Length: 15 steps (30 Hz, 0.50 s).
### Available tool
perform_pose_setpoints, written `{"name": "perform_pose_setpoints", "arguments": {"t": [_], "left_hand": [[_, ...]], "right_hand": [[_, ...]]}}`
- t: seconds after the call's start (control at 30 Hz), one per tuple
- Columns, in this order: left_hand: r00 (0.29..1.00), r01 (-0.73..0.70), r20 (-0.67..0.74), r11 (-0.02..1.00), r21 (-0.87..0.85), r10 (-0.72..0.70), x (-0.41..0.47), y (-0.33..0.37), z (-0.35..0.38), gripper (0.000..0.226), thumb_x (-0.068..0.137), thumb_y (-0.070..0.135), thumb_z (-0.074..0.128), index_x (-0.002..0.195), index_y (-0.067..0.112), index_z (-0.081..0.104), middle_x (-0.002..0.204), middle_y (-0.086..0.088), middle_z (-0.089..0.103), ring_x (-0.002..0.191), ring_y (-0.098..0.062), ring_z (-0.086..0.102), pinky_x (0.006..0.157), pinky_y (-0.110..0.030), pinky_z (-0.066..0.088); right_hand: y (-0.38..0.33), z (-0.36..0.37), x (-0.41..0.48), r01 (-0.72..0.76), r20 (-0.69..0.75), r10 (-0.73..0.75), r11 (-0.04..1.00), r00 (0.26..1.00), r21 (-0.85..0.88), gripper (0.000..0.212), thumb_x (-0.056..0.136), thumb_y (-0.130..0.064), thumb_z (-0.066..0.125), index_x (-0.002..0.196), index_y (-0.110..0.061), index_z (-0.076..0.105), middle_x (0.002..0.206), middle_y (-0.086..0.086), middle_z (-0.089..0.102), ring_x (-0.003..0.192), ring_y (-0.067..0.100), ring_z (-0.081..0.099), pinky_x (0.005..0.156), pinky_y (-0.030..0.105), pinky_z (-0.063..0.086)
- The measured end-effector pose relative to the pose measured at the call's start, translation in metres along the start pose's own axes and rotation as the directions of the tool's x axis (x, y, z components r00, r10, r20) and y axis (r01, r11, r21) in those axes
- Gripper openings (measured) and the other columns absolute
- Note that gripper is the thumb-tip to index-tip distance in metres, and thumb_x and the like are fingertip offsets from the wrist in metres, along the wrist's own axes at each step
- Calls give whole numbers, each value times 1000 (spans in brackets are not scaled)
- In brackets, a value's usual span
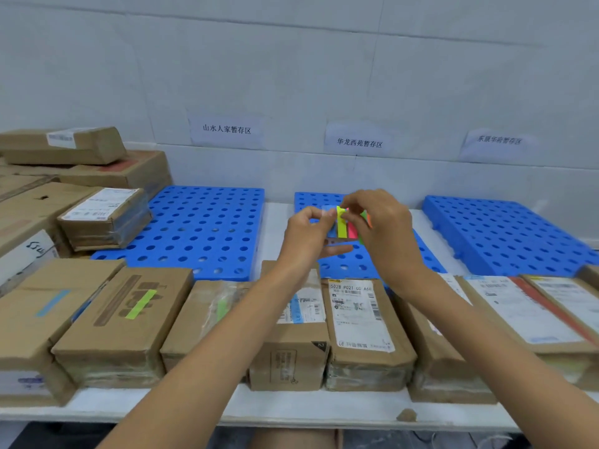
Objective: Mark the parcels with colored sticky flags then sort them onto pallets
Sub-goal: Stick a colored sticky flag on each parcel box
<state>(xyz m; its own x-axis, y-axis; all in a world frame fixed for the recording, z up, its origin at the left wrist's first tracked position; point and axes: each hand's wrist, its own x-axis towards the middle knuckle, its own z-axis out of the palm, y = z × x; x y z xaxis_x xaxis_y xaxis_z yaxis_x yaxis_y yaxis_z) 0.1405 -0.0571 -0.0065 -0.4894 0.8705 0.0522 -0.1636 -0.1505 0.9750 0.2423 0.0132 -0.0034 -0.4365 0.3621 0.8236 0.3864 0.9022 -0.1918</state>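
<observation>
**Between both hands: a pad of sticky flags**

Just beyond the wrists, over the middle pallet (353, 267), the left hand (306, 228) pinches the left edge of the sticky flags (344, 226). The right hand (379, 222), fingers curled, pinches the top of the yellow strip.

- Flags: thin, smooth strips in yellow, pink, green and orange, the last two mostly hidden behind the right fingers.
- Below the forearms: a row of brown cardboard parcels (363, 319), taped, with blurred white labels.
- Far left of the left hand: one box (129, 312) bears a yellow-green flag.
- Blue plastic pallets with round holes lie on the white surface (275, 228).
</observation>
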Motion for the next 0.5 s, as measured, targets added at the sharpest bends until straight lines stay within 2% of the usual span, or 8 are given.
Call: {"name": "perform_pose_setpoints", "arguments": {"t": [0.07, 0.17, 0.3, 0.43, 0.5], "left_hand": [[999, 36, 15, 997, -72, -35, 1, -11, 7, 17, 95, 21, 54, 87, 7, 49, 70, -7, 67, 58, -19, 70, 54, -28, 59], [997, 78, 25, 992, -100, -75, 1, -23, 12, 16, 95, 21, 52, 89, 7, 49, 85, -14, 65, 61, -23, 71, 60, -32, 60], [998, 59, 35, 996, -61, -57, 0, -24, 13, 16, 95, 24, 53, 92, 8, 50, 90, -12, 62, 64, -24, 71, 63, -34, 61], [997, 72, 23, 993, -92, -70, 1, -26, 11, 22, 91, 29, 59, 89, 8, 51, 79, -6, 65, 67, -28, 72, 67, -38, 60], [999, 54, 4, 996, -65, -54, 2, -26, 9, 21, 89, 28, 62, 88, 10, 51, 86, -12, 63, 64, -25, 71, 64, -38, 61]], "right_hand": [[10, -1, -2, -6, 24, 6, 1000, 1000, 4, 8, 75, -6, 67, 76, -9, 60, 71, 1, 59, 69, 17, 52, 64, 21, 37], [19, -1, -10, 45, 34, -44, 999, 998, -30, 8, 73, -10, 68, 71, -8, 62, 69, 2, 58, 69, 20, 52, 65, 18, 33], [21, -2, -15, -15, -28, 16, 999, 999, 33, 9, 72, -13, 71, 71, -6, 66, 75, 5, 57, 77, 16, 48, 63, 23, 36], [20, -2, -19, -5, 38, 3, 999, 999, 51, 6, 75, -15, 70, 74, -8, 69, 74, 3, 57, 77, 18, 48, 64, 27, 38], [19, -3, -22, 1, 63, -4, 999, 998, 50, 5, 76, -15, 70, 77, -11, 70, 74, 1, 57, 77, 17, 47, 64, 28, 39]]}}
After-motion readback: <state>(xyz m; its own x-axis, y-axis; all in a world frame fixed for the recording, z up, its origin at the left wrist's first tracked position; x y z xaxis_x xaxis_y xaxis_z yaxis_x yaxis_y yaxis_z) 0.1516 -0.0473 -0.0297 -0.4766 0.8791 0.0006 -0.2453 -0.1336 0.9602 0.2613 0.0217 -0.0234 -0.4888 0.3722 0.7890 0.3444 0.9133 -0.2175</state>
